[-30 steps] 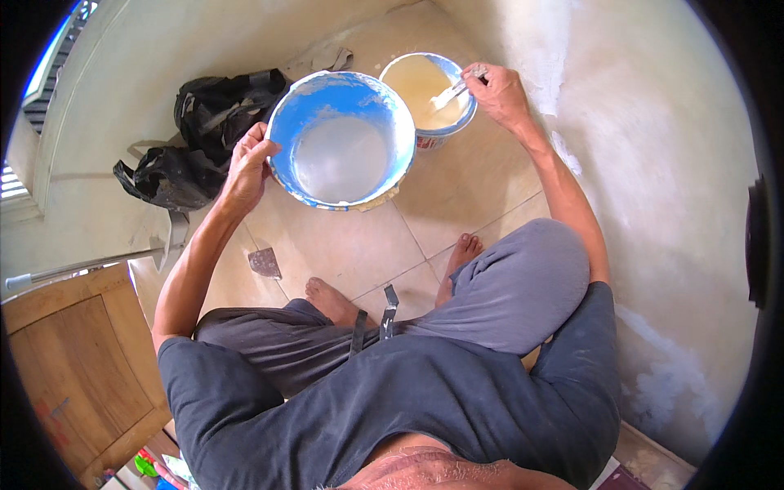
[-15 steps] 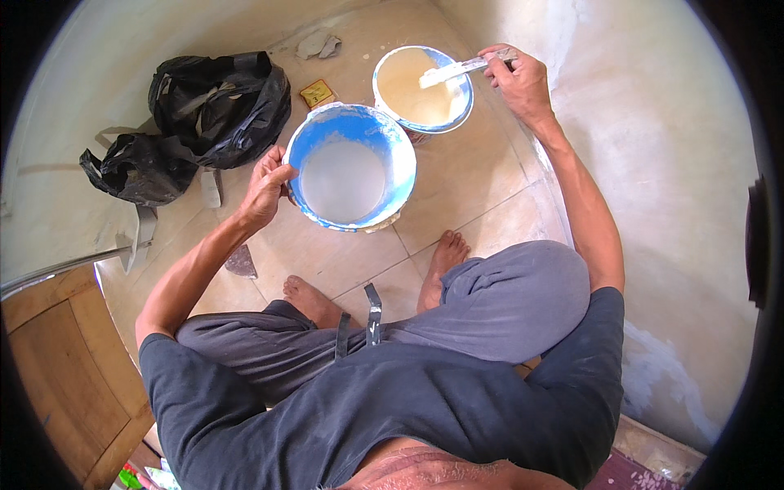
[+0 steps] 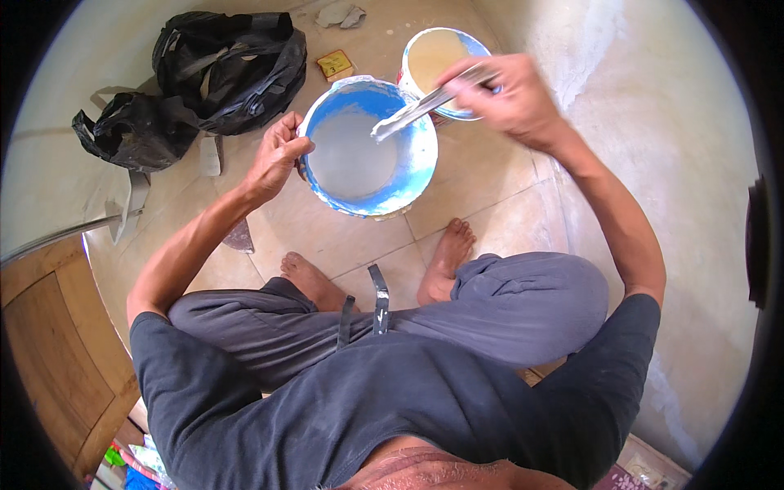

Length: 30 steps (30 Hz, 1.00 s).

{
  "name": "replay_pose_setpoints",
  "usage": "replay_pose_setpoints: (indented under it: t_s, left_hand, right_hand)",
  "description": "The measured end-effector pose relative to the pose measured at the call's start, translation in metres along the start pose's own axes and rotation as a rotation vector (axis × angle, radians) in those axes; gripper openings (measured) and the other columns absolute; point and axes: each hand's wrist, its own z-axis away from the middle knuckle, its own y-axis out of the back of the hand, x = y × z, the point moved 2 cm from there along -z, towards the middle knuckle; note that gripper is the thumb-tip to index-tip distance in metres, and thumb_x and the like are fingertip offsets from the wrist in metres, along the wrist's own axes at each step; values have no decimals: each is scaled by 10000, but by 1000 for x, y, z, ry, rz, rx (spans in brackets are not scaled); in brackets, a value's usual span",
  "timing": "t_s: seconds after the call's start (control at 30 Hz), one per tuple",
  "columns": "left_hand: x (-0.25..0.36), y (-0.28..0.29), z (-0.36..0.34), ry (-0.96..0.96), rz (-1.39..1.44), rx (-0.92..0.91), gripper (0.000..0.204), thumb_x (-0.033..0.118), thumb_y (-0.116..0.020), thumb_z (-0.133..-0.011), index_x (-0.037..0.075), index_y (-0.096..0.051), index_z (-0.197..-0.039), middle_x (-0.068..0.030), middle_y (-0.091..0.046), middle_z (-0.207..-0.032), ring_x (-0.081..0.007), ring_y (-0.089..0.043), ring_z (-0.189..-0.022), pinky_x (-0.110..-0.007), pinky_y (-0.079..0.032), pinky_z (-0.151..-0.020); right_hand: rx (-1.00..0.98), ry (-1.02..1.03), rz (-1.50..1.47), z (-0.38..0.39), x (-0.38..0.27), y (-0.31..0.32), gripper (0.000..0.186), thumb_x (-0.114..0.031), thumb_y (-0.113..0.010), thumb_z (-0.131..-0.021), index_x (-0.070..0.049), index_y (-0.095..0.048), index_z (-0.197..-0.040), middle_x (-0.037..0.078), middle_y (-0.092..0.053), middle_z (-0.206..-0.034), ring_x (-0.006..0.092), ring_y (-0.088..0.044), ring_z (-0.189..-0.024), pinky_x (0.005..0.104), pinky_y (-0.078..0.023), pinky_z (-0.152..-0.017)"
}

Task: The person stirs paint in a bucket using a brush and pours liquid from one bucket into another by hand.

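My left hand (image 3: 276,160) grips the left rim of a blue bucket (image 3: 418,170), thumb on top and fingers below the edge. Milky liquid (image 3: 353,159) covers the bucket's bottom, and white smears coat its upper wall. My right hand (image 3: 516,100) is closed round a flat stirring stick (image 3: 418,113), slightly blurred. The stick slants down to the left, its white-coated tip over the blue bucket's opening. Just behind to the right stands a second bucket (image 3: 472,41) holding a beige mixture, partly hidden by my right hand.
Black plastic bags (image 3: 233,73) lie on the tiled floor at the far left, with scraps beside them. A small yellow packet (image 3: 335,64) lies behind the blue bucket. Walls rise on both sides; a wooden panel (image 3: 69,343) stands at lower left. My bare feet (image 3: 449,257) are in front.
My right hand has brought the stirring stick left and nearer, from over the beige mixture to over the blue bucket. My left hand keeps its hold on the rim.
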Motion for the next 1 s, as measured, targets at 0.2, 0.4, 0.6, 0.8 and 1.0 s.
replay_pose_setpoints:
  t_s: [0.2,0.4,0.6,0.8,1.0]
  left_hand:
    - [21,-3,11,19,-189,11,181,167,-601,-789,79,-490,-902,24,-505,-735,-51,-497,-602,-213,-439,-515]
    - [32,3,20,-40,-138,63,192,147,-609,-779,37,-510,-900,12,-508,-704,-57,-505,-576,-224,-445,-490]
    - [35,5,23,-54,-89,123,175,157,-602,-791,53,-506,-895,13,-524,-699,-59,-517,-563,-221,-450,-478]
    - [39,8,22,-53,-65,77,166,140,-612,-791,57,-510,-893,19,-520,-703,-58,-516,-568,-222,-452,-486]
    - [52,3,21,-83,-90,66,154,134,-612,-786,59,-506,-869,30,-514,-712,-42,-495,-588,-214,-434,-501]
  right_hand:
    - [-191,555,394,-28,35,-87,249,-80,-674,-821,-73,-681,-1070,83,-668,-908,279,-660,-802,376,-528,-692]
    - [-242,510,417,-19,59,-91,217,-60,-679,-816,-52,-684,-1033,90,-669,-886,297,-662,-802,387,-519,-685]
    - [-240,410,68,-1,44,-102,152,-77,-665,-863,-4,-712,-988,144,-710,-904,309,-677,-781,370,-527,-689]
    - [-258,471,43,-21,19,-118,154,-92,-662,-870,-1,-705,-986,157,-716,-907,309,-688,-804,365,-547,-712]
    - [-18,536,287,-57,27,-83,157,-102,-665,-865,-22,-705,-994,159,-714,-913,301,-690,-795,357,-546,-700]
